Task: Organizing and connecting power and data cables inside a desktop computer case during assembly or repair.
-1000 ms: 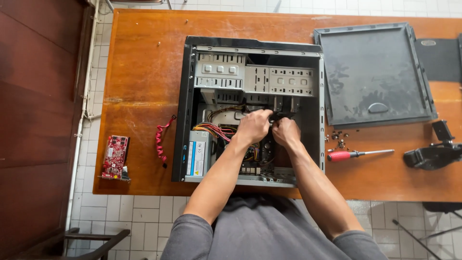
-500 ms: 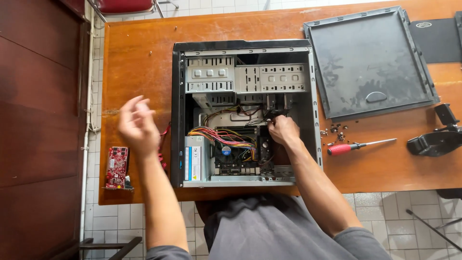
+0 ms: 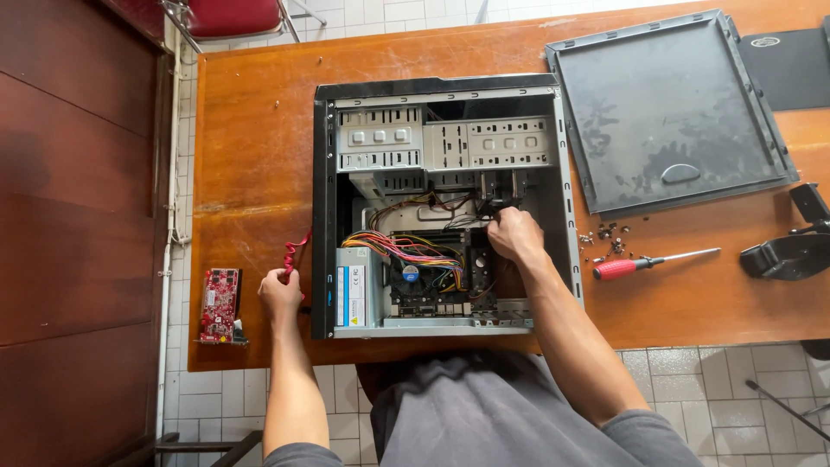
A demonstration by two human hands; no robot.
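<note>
At centre of the wooden counter (image 3: 251,130): open computer case (image 3: 441,207) lying on its side, side panel off, drive cages, bundled coloured wiring (image 3: 406,251) and motherboard exposed. Right hand (image 3: 514,235) sunk into the case beside the wiring, fingers curled around something dark near the drive bay; exact grasp hidden, cannot tell what is pinched. Left hand (image 3: 279,292) outside the case's left wall, closed on the end of a red flat cable (image 3: 296,251). Judged step: freeing internal cabling or connectors; next move calls for a firm, straight pull without straining the board. Further out: red expansion card (image 3: 220,304) at counter's left edge, removed side panel (image 3: 674,112) upper right, loose screws (image 3: 605,238), red-handled screwdriver (image 3: 648,262).
</note>
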